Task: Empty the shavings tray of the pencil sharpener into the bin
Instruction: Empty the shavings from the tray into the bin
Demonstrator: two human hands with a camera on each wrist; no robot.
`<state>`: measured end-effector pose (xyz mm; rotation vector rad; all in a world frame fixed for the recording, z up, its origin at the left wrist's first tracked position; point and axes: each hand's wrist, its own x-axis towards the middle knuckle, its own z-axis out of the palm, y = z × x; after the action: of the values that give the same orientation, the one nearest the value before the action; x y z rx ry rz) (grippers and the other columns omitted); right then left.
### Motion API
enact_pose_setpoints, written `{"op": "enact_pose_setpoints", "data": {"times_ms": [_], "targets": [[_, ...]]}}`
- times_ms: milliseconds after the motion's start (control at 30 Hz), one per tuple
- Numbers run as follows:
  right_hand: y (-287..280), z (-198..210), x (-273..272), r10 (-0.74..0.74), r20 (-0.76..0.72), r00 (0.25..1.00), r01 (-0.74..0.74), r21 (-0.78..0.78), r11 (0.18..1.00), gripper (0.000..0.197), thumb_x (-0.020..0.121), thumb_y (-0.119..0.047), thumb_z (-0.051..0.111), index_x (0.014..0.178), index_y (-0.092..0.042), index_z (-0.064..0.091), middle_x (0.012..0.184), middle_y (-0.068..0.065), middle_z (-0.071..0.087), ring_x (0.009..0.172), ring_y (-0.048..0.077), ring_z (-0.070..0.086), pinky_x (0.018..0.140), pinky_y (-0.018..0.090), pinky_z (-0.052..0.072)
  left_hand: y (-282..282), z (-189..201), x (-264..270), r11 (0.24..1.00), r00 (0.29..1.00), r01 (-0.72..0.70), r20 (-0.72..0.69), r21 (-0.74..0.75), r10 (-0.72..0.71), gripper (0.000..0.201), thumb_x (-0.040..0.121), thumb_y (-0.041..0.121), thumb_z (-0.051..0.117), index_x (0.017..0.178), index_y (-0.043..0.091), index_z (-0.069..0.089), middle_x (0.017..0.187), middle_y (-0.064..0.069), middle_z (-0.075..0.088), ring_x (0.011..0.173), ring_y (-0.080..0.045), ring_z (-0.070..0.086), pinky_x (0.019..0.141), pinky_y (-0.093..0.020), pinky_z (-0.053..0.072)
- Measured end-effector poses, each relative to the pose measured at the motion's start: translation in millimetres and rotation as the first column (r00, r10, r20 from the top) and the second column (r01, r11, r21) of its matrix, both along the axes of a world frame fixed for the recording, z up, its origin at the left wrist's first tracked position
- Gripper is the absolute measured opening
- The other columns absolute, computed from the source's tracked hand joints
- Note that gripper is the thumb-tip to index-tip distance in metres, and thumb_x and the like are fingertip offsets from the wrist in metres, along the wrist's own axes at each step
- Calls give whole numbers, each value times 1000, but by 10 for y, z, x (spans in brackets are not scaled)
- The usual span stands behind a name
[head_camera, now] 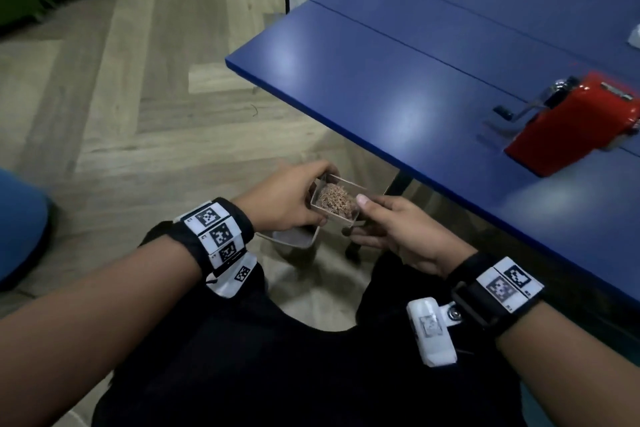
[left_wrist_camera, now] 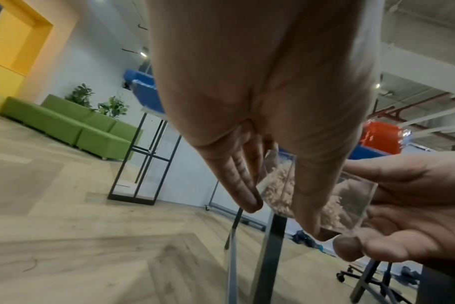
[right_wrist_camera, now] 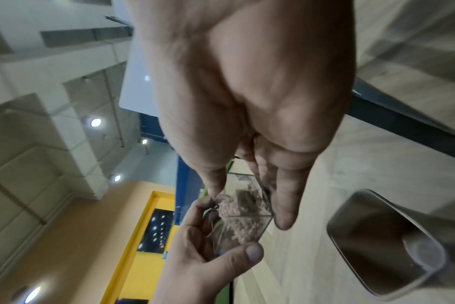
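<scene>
Tray: we hold the clear tray [head_camera: 335, 202], upright with shavings [head_camera: 335, 199] inside, between both hands off the desk's [head_camera: 398, 87] edge.
Left hand [head_camera: 287, 201]: fingers curled round the tray's left end.
Right hand [head_camera: 401, 230]: thumb pinching its right rim.
Bin [head_camera: 294, 240]: on the floor below, mostly hidden by our hands.
Sharpener [head_camera: 575, 121]: red, on the desk, blurred and cut by the frame.

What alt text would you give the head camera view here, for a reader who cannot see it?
Two hands, left hand and right hand, hold a clear shavings tray heaped with pencil shavings above a small bin on the wood floor. A red pencil sharpener stands on the blue table to the right.
</scene>
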<state>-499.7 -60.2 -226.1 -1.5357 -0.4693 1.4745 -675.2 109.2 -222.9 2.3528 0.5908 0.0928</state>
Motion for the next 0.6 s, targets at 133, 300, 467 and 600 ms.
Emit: {"op": "enact_pose_setpoints", "data": {"times_ms": [133,300,467,600], "targets": [[348,-311,-84,-103,-80,991,97,-73,993,24,112,-22,61,124,-4,70,95,7,85,85,17,81,75,24,67,236,-288,27,1000,995,5,-95,28,-3,66,66,28,88,124,27,56,108,4,73,92,-17,69,78,-35,58],[731,-762,-51,-97,-151,984,81,-105,991,32,111,-18,63,140,-4,64,116,19,83,95,27,83,82,32,69,490,-618,51,999,983,-48,-177,-10,45,67,65,28,88,124,25,58,106,-1,74,92,-24,69,80,-39,58],[1057,-1209,54,-64,-149,987,43,-145,989,29,113,-19,60,134,0,65,106,14,86,88,21,85,79,25,67,716,-1004,93,986,958,-140,-264,-96,110,87,66,26,86,145,28,48,131,-5,69,114,-29,67,98,-44,55],[1231,-1659,93,-43,-125,991,19,-184,983,25,115,-17,55,129,0,67,112,14,82,86,15,84,76,22,66,893,-1279,77,964,933,-232,-309,-132,182,83,72,20,75,150,23,47,130,-10,70,116,-32,67,98,-45,57]]}}
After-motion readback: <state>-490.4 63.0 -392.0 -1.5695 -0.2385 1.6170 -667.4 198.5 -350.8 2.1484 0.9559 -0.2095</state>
